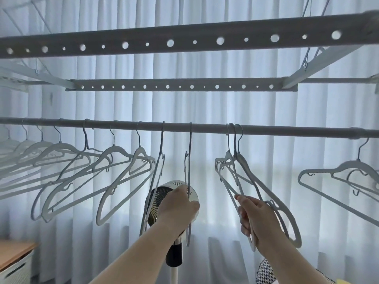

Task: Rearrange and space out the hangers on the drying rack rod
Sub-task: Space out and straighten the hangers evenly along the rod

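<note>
Curtain (123, 105) backdrop: left hand (178, 206) grips lone hanger (190, 160), right hand (256, 218) cluster (235, 144).

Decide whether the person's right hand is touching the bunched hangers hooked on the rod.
Touching. The head view shows the right hand gripping the bunched hangers by their lower bars, fingers curled round them.

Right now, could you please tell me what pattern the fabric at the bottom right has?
Black-and-white houndstooth fabric, best seen in the head view.
</note>
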